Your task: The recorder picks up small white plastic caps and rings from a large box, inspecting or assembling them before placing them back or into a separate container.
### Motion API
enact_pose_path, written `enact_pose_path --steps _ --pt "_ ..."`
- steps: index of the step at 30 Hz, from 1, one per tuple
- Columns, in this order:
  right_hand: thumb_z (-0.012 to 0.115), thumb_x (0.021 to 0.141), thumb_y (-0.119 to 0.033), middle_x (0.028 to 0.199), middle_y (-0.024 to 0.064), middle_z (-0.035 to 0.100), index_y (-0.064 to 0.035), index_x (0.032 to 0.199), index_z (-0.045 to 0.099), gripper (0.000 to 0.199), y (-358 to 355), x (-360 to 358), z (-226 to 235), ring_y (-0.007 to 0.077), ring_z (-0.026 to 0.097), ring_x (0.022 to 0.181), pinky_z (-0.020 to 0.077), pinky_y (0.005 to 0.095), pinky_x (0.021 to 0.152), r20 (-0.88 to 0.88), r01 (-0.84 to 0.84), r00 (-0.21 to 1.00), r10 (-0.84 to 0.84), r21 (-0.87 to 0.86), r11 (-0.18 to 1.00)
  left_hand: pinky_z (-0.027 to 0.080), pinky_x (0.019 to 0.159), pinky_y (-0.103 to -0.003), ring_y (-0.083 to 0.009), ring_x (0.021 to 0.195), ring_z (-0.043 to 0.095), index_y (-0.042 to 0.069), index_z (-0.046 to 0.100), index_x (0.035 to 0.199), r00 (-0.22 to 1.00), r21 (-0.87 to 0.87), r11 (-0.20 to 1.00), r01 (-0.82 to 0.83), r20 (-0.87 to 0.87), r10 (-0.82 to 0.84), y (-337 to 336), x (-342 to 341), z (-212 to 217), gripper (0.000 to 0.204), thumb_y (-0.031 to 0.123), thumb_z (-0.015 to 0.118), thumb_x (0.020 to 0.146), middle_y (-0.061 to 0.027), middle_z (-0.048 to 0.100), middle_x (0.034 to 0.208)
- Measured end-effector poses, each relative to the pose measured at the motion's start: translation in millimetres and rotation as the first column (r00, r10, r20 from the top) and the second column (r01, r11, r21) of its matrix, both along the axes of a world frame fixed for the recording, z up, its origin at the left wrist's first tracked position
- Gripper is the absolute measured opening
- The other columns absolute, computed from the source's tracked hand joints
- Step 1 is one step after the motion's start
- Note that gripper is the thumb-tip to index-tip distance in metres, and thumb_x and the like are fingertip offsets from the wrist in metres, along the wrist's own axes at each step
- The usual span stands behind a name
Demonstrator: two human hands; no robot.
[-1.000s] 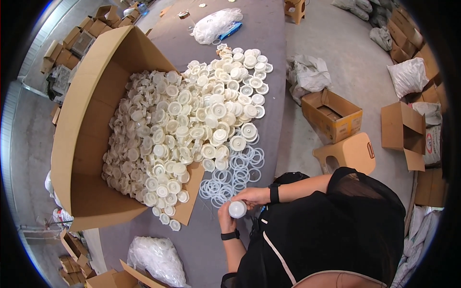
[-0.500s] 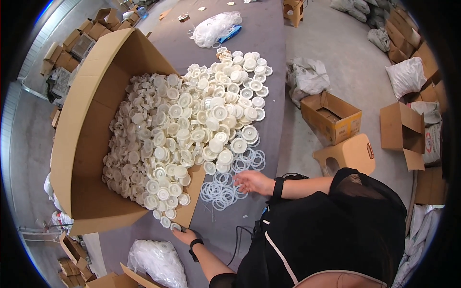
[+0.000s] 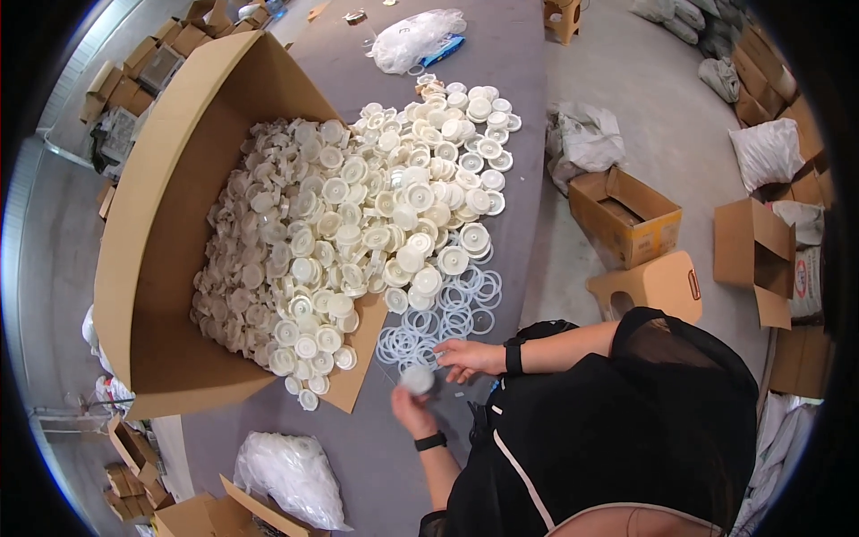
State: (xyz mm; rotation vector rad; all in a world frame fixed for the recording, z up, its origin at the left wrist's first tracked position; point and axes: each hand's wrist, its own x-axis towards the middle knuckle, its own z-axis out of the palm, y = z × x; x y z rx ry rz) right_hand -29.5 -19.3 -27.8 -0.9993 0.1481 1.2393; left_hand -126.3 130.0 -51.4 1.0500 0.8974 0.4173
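Observation:
My left hand (image 3: 412, 413) holds up a round white plastic cap (image 3: 417, 380), smeared by motion, over the table. Close beside it, my right hand (image 3: 470, 358) has its fingers curled together at the edge of a heap of translucent sealing rings (image 3: 407, 345). Whether a ring sits between those fingertips is too small to tell. Beyond both hands spreads a big pile of similar white caps (image 3: 349, 233), spilling out of a cardboard box (image 3: 170, 224) lying on its side.
The grey-covered table (image 3: 394, 447) carries a clear plastic bag (image 3: 291, 479) near the front and another white bag (image 3: 416, 40) at the far end. To the right on the floor stand a tan stool (image 3: 649, 286) and an open carton (image 3: 626, 215).
My left hand has come away from the pile's near edge, moving right with a cap to beside my right hand. The right hand has shifted slightly nearer to me, its fingers more curled.

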Motion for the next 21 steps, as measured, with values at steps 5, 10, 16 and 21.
enact_pose_path --steps 5,10,16,21 --pt "0.051 0.081 -0.022 0.07 0.0006 0.052 -0.0052 0.105 0.047 0.03 -4 7 -22 0.0073 0.051 0.058 0.0433 0.0207 0.054 -0.032 0.062 0.997 -0.063 -0.042 0.997 0.035 0.047 -0.019 -0.0082 0.054 0.046 0.004 0.051 0.087 0.933 0.083 0.93 0.358 0.0 -0.36 -10 25 -7 0.015 0.017 0.044 0.086 -0.0016 0.052 0.07" --pt "0.051 0.08 -0.021 0.067 -0.0002 0.05 -0.0057 0.097 0.049 0.023 -11 9 -26 0.0077 0.049 0.056 0.0418 0.021 0.051 -0.033 0.125 0.991 -0.127 -0.06 0.99 0.042 0.067 -0.032 -0.0234 0.075 0.051 -0.002 0.05 0.089 0.848 0.742 0.449 0.498 -0.526 -0.07 11 29 -33 0.017 0.011 0.052 0.078 -0.0131 0.049 0.086" --pt "0.051 0.08 -0.021 0.067 -0.0007 0.047 -0.008 0.085 0.049 0.014 -11 10 -25 0.0088 0.05 0.055 0.0424 0.0218 0.05 -0.117 0.147 0.982 -0.151 -0.039 0.988 0.042 0.058 -0.028 -0.0165 0.063 0.051 -0.001 0.05 0.088 0.865 0.675 0.568 0.471 -0.479 -0.148 33 6 -59 0.017 0.005 0.057 0.073 -0.0078 0.051 0.077" --pt "0.051 0.08 -0.021 0.069 -0.0003 0.048 -0.009 0.082 0.048 0.012 -11 11 -25 0.009 0.052 0.057 0.043 0.0219 0.051 -0.119 0.159 0.979 -0.166 -0.062 0.985 0.042 0.049 -0.02 -0.0087 0.055 0.049 0.001 0.051 0.088 0.994 0.148 0.983 0.106 -0.041 -0.101 12 13 -15 0.012 0.002 0.055 0.077 -0.0042 0.054 0.072"
